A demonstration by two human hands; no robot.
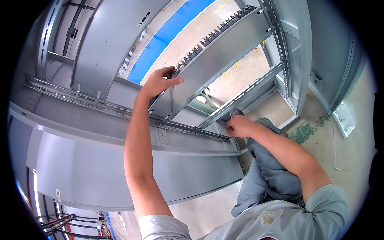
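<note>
Long grey metal panel [224, 52], tilted inside cabinet frame, black clips along upper edge.

I am in an industrial assembly workshop: grey sheet-metal cabinet frame [120, 176], perforated mounting rails [100, 105], a row of black terminal clips [224, 26], bare concrete floor [316, 120].

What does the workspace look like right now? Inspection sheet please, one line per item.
Surface: grey sheet-metal cabinet frame, open, panels bare.
Job's things: perforated mounting rail runs across the frame; a row of small black clips sits along a grey panel's edge.
Clutter: nothing seen inside the frame.
Hands: left hand grips the near end of the clip row; right hand closed at the rail's right end, contents not visible.
Cables: thin white cable on the floor at right; black and red cables bottom left.
Surroundings: concrete floor, blue floor strip.
</note>
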